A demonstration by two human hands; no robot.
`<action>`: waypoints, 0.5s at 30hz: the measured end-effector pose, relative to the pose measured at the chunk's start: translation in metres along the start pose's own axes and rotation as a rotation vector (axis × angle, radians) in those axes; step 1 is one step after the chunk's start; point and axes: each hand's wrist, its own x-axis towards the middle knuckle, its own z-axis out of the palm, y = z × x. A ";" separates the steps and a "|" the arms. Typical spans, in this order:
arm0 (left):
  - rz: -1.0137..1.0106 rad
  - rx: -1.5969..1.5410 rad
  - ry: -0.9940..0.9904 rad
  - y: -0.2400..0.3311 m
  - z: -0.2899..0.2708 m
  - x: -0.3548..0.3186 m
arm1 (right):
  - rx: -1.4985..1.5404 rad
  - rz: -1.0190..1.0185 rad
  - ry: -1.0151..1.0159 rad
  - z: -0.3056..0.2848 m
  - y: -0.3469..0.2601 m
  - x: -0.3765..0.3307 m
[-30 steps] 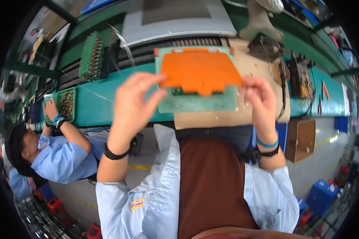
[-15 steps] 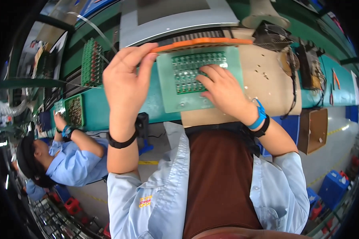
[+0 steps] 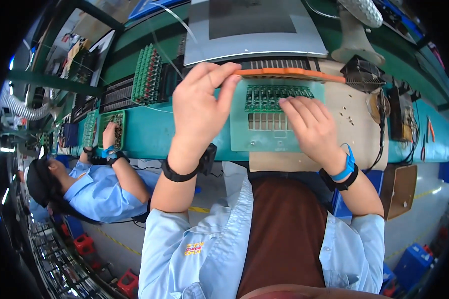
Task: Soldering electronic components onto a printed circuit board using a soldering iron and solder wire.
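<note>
Over there, the left hand (image 3: 202, 107) pinches the orange cover (image 3: 292, 74) on edge by its nine o'clock end, apparently giving access to the right hand (image 3: 314, 129), whose fingers grip the green circuit board (image 3: 265, 97) toward twelve o'clock over the pale plate (image 3: 239, 134).

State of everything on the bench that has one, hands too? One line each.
Orange cover: swung up, nearly edge-on to the camera
Circuit board: off the near slots
Light green fixture: uncovered, near slots bare
Left hand: pinching the cover's left end
Right hand: fingers at the board, grip partly hidden
Green tray: open, small parts inside
Fan: running or not, can't tell
</note>
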 end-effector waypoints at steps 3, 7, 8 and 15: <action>-0.017 0.001 0.000 0.002 -0.002 -0.001 | -0.045 0.052 0.028 0.000 -0.001 0.001; -0.012 0.013 -0.013 0.002 -0.005 -0.002 | -0.048 0.109 0.040 -0.007 -0.006 -0.003; -0.015 0.016 -0.023 0.002 -0.005 -0.003 | -0.017 0.106 0.067 -0.012 -0.007 -0.005; 0.037 0.024 -0.216 -0.003 -0.023 -0.035 | 0.679 0.064 -0.050 -0.075 -0.013 -0.047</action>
